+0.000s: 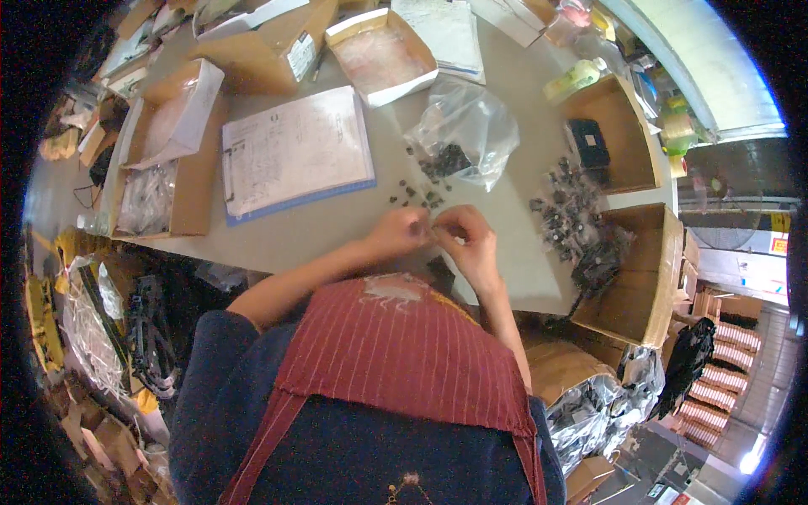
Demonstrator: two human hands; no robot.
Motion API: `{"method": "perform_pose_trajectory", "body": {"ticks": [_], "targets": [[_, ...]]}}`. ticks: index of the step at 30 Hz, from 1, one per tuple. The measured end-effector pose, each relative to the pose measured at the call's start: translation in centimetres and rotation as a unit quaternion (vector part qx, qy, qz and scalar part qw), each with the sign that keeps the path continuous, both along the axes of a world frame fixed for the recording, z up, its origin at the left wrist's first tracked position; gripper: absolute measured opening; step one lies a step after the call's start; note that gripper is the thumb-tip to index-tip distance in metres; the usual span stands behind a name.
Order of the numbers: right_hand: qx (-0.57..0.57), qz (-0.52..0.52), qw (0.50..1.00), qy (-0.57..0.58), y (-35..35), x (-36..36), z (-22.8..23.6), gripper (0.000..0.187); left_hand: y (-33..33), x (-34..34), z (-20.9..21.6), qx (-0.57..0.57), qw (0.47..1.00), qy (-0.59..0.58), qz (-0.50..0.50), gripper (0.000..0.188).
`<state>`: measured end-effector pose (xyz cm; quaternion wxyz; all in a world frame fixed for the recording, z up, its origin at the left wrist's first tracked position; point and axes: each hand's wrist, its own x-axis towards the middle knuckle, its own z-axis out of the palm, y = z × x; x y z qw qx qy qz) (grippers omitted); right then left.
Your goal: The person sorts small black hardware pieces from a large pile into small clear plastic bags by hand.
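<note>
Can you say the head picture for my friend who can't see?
The person's left hand and right hand are close together over a grey table, near small black pieces and a clear bag. Papers lie left, cardboard boxes right.

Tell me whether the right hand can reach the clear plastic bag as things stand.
Probably yes: the clear plastic bag lies just beyond the right hand, with nothing tall between them, though that hand is busy close to the left hand.
</note>
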<state>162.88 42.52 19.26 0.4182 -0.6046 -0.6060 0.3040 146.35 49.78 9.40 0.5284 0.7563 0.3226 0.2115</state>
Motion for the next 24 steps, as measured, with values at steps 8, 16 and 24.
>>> {"method": "perform_pose_trajectory", "body": {"ticks": [8,16,24], "targets": [[-0.032,-0.059,0.995,-0.068,2.2,1.4,-3.6,0.020,0.5,0.0,-0.3,-0.022,0.999,-0.026,-0.026,0.031],[-0.031,-0.030,0.970,-0.238,3.2,1.1,-5.0,0.020,0.1,-0.2,-0.8,-0.035,0.998,-0.052,-0.003,0.035],[-0.017,0.048,0.998,0.020,1.0,0.2,0.2,0.024,-0.3,0.0,-0.7,-0.014,0.996,-0.088,0.013,0.031]]}}
